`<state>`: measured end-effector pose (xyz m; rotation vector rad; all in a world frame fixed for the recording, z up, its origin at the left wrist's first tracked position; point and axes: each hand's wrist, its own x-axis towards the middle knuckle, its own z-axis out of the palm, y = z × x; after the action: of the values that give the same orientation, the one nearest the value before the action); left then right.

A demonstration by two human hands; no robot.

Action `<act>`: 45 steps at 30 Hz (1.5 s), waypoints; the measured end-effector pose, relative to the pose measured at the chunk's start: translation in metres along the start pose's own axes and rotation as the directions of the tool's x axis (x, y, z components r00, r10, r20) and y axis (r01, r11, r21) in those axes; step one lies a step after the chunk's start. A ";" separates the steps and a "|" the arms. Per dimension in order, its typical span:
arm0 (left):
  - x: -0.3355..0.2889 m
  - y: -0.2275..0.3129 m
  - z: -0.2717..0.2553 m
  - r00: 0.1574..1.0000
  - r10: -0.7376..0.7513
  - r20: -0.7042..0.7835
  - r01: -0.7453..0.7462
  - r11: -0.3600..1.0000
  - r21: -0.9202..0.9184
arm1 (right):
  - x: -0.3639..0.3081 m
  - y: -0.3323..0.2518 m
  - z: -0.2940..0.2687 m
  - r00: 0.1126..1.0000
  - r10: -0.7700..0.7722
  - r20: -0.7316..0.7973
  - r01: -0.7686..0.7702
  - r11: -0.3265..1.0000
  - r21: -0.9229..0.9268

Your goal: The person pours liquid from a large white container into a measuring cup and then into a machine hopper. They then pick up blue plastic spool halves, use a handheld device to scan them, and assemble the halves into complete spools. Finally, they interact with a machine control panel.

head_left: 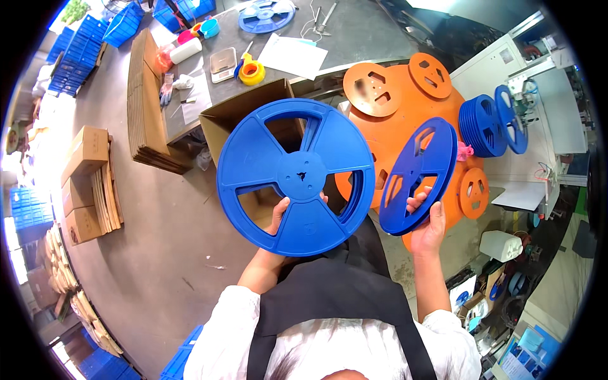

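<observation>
Left hand (278,216): grasping a large blue reel (301,177) from below and behind; thumb shows in the reel's lower-left opening, a fingertip in the lower-right one. Further blue rims show through the openings, so more than one layer; count not readable.

Right hand (430,234): grasping a second blue reel (415,168) at its lower right, fingers passing through an opening. This reel is tilted, seen obliquely, well clear of the table; a gap separates it from the first.

Both reels are held up before the body. Behind the first, an open cardboard box (216,121) stands by the near edge of the table (354,35).

On the table: scale (223,65) and yellow tape roll (251,73) side by side, toward the near edge; white paper (292,56) to their right; another blue reel lying flat (266,16) toward the far edge.

Right of the table: large orange disc (437,114) bearing smaller orange discs (372,87); beyond it, a row of blue reels (485,126).
</observation>
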<state>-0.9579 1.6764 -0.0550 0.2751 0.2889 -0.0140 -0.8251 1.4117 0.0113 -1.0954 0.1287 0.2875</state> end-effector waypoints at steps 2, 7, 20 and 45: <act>0.001 0.004 0.006 0.997 -0.028 0.066 0.031 0.999 -0.037 | -0.006 0.000 -0.005 1.000 -0.014 -0.027 0.014 1.000 -0.023; 0.014 0.001 0.018 0.976 -0.033 0.213 0.069 0.984 -0.164 | -0.033 -0.001 -0.012 0.991 0.012 -0.134 -0.006 0.999 0.043; 0.027 -0.027 0.070 0.976 0.155 0.150 -0.093 -0.323 0.942 | -0.119 0.009 -0.056 0.907 -0.086 -0.412 0.183 0.962 0.201; -0.178 -0.158 0.048 0.502 -0.536 0.679 -0.863 -0.368 0.346 | -0.559 0.173 -0.010 0.271 -0.138 -0.953 0.449 0.893 -0.002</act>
<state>-1.1238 1.5066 -0.0025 2.2737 -1.1151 0.1410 -1.4095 1.3837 -0.0055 -0.8455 1.0000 -0.7876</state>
